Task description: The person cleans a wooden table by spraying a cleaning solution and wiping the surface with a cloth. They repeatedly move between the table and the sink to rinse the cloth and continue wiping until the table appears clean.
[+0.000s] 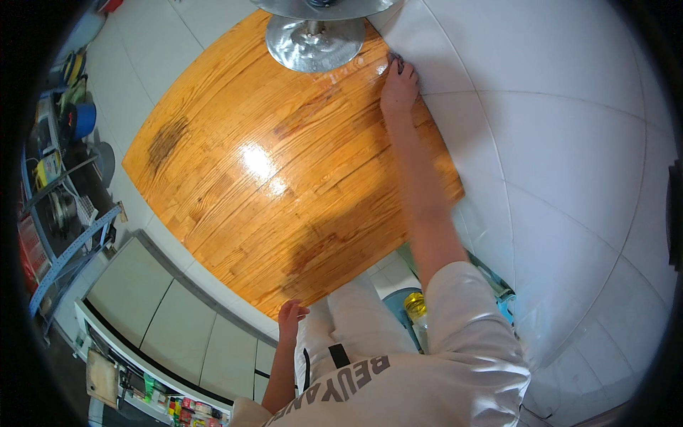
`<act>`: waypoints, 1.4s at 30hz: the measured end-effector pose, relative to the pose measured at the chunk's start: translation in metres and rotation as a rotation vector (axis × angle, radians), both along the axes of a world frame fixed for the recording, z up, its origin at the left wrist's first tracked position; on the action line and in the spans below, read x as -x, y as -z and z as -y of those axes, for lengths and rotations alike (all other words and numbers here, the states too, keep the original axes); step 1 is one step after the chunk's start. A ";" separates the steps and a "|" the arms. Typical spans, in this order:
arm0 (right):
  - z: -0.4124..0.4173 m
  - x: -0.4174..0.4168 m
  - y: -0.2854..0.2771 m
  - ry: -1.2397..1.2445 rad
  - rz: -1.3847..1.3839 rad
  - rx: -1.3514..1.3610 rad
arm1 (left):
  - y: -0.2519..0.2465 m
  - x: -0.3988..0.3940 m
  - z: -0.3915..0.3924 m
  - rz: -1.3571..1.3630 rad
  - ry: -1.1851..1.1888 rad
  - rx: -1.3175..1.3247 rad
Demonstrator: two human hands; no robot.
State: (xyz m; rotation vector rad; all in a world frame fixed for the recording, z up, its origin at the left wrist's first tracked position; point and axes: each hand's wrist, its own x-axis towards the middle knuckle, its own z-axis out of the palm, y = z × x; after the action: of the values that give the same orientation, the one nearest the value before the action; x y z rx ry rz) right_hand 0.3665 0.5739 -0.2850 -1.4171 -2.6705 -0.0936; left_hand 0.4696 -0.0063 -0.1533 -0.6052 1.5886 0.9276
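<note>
At the far right edge of a varnished wooden tabletop [229, 160], beside the tiled wall, my right hand [400, 91] is closed over a small dark cloth or scrubber [394, 56]. The fingers hide most of it, so its exact kind cannot be told. Wet-looking streaks shine on the wood close to that hand. My left hand [291, 314] hangs at the near edge of the tabletop, fingers loosely bent, with nothing in it. A dark, worn patch [168, 141] marks the wood at the left.
A round metal pedestal stand [315, 45] stands at the table's far end. White tiled wall [555, 160] borders the right side. A blue metal shelf rack [74, 251] with pans and baskets stands left, near a tiled counter [176, 315]. Below the table's near edge is a yellow-capped container [415, 307].
</note>
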 end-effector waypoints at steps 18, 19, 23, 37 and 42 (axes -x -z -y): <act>0.087 0.077 -0.053 -0.209 -0.450 0.156 | -0.006 0.015 -0.024 -0.050 0.055 -0.009; 0.046 0.092 -0.038 -0.153 -0.412 0.078 | -0.003 0.014 -0.018 -0.053 0.073 -0.001; -0.031 0.098 -0.010 -0.088 -0.052 0.066 | -0.001 0.011 -0.015 -0.004 0.069 0.002; 0.115 -0.222 -0.024 0.044 -0.085 0.468 | 0.006 0.010 -0.006 0.010 0.043 -0.012; 0.089 -0.127 -0.075 0.021 -0.341 0.590 | 0.016 0.004 0.006 -0.009 0.048 -0.037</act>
State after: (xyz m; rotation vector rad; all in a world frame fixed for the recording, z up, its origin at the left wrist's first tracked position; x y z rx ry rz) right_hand 0.4938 0.4850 -0.2100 -1.4233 -2.4870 0.9144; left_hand 0.4658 -0.0125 -0.1695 -0.5358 1.5839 0.9231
